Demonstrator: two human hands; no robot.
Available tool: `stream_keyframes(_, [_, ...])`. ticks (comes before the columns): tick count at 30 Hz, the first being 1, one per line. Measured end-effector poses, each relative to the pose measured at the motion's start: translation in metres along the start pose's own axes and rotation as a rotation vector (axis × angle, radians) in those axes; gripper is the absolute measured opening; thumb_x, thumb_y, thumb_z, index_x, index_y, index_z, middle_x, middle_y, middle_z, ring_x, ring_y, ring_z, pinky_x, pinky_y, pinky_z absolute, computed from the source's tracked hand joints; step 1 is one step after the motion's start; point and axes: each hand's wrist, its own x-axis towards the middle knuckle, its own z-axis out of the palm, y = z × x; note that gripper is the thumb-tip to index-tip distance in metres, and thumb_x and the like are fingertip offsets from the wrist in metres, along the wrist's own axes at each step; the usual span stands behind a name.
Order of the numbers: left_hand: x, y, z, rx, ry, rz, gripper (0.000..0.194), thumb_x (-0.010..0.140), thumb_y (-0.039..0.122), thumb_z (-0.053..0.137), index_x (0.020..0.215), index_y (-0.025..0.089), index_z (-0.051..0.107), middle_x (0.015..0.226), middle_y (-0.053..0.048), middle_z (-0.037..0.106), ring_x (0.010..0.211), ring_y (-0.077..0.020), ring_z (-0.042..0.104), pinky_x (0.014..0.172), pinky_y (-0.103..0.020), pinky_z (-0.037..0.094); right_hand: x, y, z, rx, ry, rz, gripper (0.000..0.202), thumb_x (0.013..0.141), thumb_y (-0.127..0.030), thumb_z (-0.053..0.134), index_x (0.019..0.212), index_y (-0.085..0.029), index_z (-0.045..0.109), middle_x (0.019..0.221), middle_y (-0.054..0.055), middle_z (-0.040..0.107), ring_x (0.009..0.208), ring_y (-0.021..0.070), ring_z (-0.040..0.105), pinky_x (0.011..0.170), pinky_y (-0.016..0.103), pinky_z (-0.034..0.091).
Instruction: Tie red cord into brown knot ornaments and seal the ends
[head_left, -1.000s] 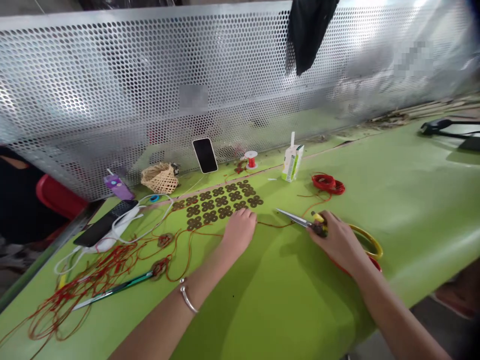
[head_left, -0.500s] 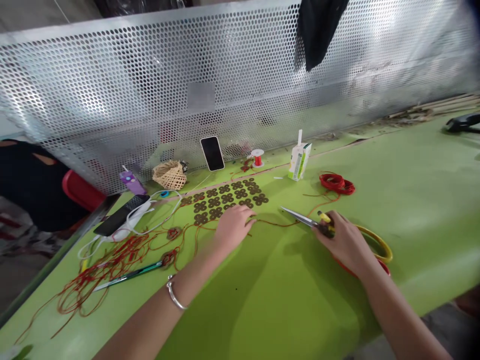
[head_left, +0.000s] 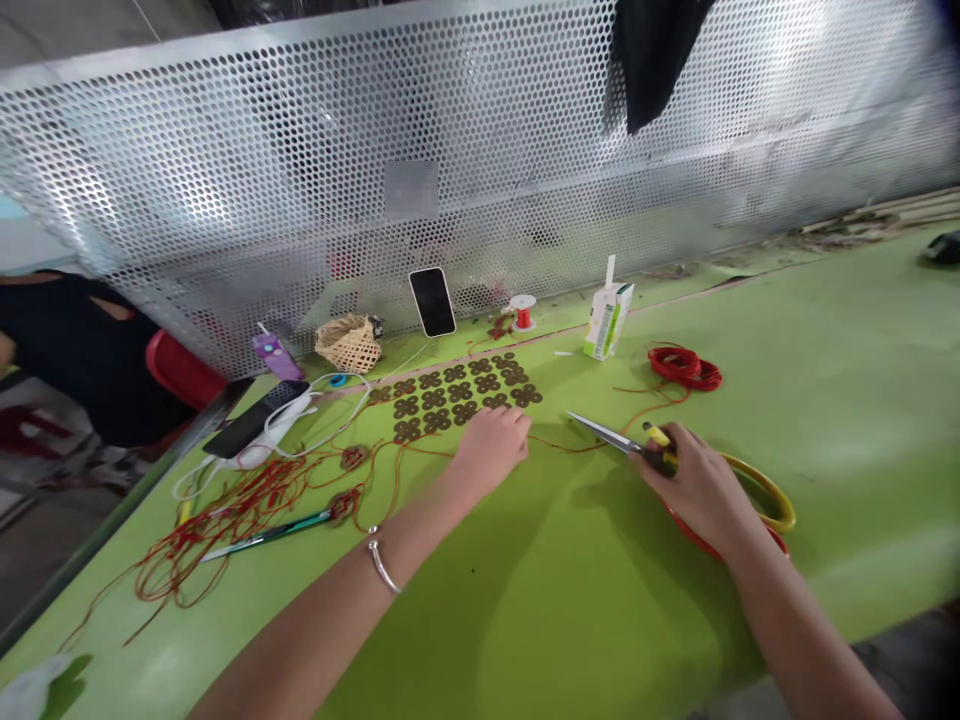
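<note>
Left hand (head_left: 495, 445): I had it palm-down, fingers curled at red cord (head_left: 566, 448); its grip I couldn't tell.
Right hand (head_left: 686, 470): I had it grasping scissors (head_left: 609, 436), tip angled left.

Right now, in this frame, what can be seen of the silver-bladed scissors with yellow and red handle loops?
The silver-bladed scissors look metallic, with narrow, tapered blades that appear closed, tips pointing left and slightly away from the person. The right hand's grip holds them over the green tabletop; contact with it is unclear. The curved yellow loop and red loop extend past the hand, which hides part of both. A thin reddish cord runs by the blades.
</note>
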Motion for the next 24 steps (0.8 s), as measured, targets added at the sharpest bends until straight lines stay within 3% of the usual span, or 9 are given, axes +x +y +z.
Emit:
stream_keyframes(5, [-0.024, 0.005, -0.014, -0.121, -0.083, 0.001, 0.006, 0.072, 0.011, 0.06, 0.075, 0.016, 0.062, 0.075, -0.001, 0.063, 0.068, -0.0138, 0.059, 0.064, -0.027, 0.047, 0.0, 0.004, 0.002, -0.015, 0.048, -0.046, 0.023, 0.079, -0.043, 0.046, 0.084, -0.021, 0.044, 0.085, 0.008, 0.057, 0.076, 0.0251, 0.055, 0.067, 0.034, 0.042])
stream_keyframes(7, [-0.04, 0.004, -0.025, -0.194, -0.109, 0.011, 0.008, 0.075, 0.016, 0.06, 0.082, 0.018, 0.063, 0.083, -0.001, 0.066, 0.075, -0.0149, 0.061, 0.07, -0.028, 0.047, 0.0, 0.006, 0.003, -0.025, 0.064, -0.057, 0.025, 0.079, -0.045, 0.046, 0.086, -0.02, 0.046, 0.086, 0.009, 0.057, 0.079, 0.0265, 0.054, 0.071, 0.036, 0.043])
stream_keyframes(10, [-0.066, -0.008, -0.043, -0.17, -0.083, -0.068, 0.016, 0.079, 0.019, 0.058, 0.094, 0.019, 0.062, 0.097, -0.003, 0.067, 0.089, -0.0192, 0.061, 0.082, -0.035, 0.046, 0.0, 0.009, 0.005, -0.042, 0.06, -0.051, 0.029, 0.08, -0.048, 0.045, 0.087, -0.02, 0.047, 0.087, 0.01, 0.057, 0.08, 0.0271, 0.054, 0.072, 0.038, 0.043])
stream_keyframes(13, [-0.089, -0.027, -0.053, -0.069, -0.107, -0.185, 0.018, 0.081, 0.022, 0.058, 0.098, 0.02, 0.062, 0.102, -0.004, 0.066, 0.093, -0.0222, 0.06, 0.083, -0.038, 0.046, -0.001, 0.009, 0.006, -0.059, 0.089, -0.054, 0.031, 0.08, -0.049, 0.042, 0.086, -0.02, 0.047, 0.086, 0.011, 0.057, 0.081, 0.0278, 0.055, 0.072, 0.038, 0.044])
stream_keyframes(19, [-0.121, -0.045, -0.036, -0.015, -0.125, -0.219, 0.019, 0.084, 0.021, 0.054, 0.099, 0.02, 0.065, 0.099, -0.004, 0.067, 0.09, -0.0213, 0.061, 0.082, -0.037, 0.047, -0.007, 0.006, 0.003, -0.235, 0.214, 0.004, 0.026, 0.081, -0.047, 0.041, 0.085, -0.022, 0.049, 0.092, 0.012, 0.061, 0.089, 0.0356, 0.054, 0.068, 0.046, 0.041])
stream_keyframes(21, [-0.123, -0.043, -0.026, -0.004, -0.097, -0.2, 0.02, 0.084, 0.02, 0.054, 0.101, 0.021, 0.064, 0.098, -0.003, 0.068, 0.089, -0.0214, 0.061, 0.08, -0.037, 0.047, -0.009, 0.003, 0.002, -0.189, 0.22, -0.05, 0.022, 0.083, -0.043, 0.041, 0.085, -0.022, 0.048, 0.089, 0.012, 0.062, 0.087, 0.034, 0.056, 0.068, 0.045, 0.042])
stream_keyframes(24, [-0.122, -0.039, -0.014, -0.005, -0.015, -0.161, 0.016, 0.084, 0.018, 0.053, 0.096, 0.02, 0.064, 0.095, -0.003, 0.067, 0.087, -0.0206, 0.061, 0.077, -0.035, 0.047, -0.014, -0.01, 0.002, -0.065, 0.106, -0.231, 0.015, 0.085, -0.036, 0.043, 0.087, -0.022, 0.05, 0.086, 0.01, 0.064, 0.081, 0.0283, 0.059, 0.072, 0.043, 0.045])
